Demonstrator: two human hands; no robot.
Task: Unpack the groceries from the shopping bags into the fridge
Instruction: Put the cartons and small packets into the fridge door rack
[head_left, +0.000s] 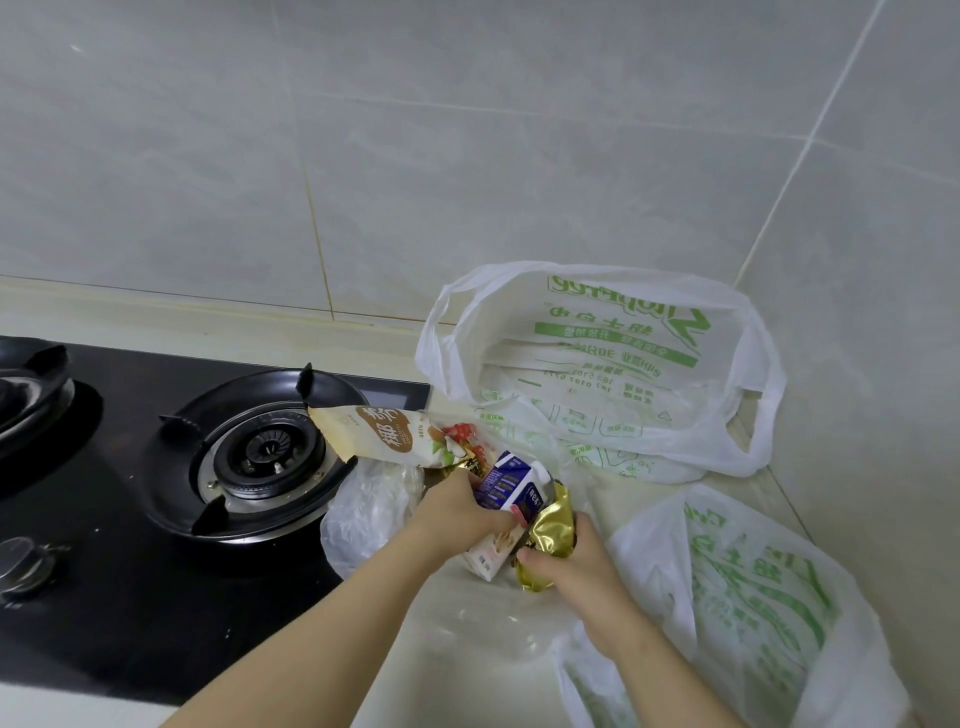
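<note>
Gripping blue-and-white cardboard milk carton (511, 483) in left hand (462, 514), pinching crinkled gold foil packet (553, 535) in right hand (576, 564), apparently gathering both for the fridge.

Near shopping bag (753, 597) partly past bottom edge

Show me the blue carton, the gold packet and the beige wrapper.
blue carton (506, 480): head view, on its blue side panel.
gold packet (553, 530): head view, on its shiny foil front.
beige wrapper (382, 431): head view, on its brown printed lettering.
</note>
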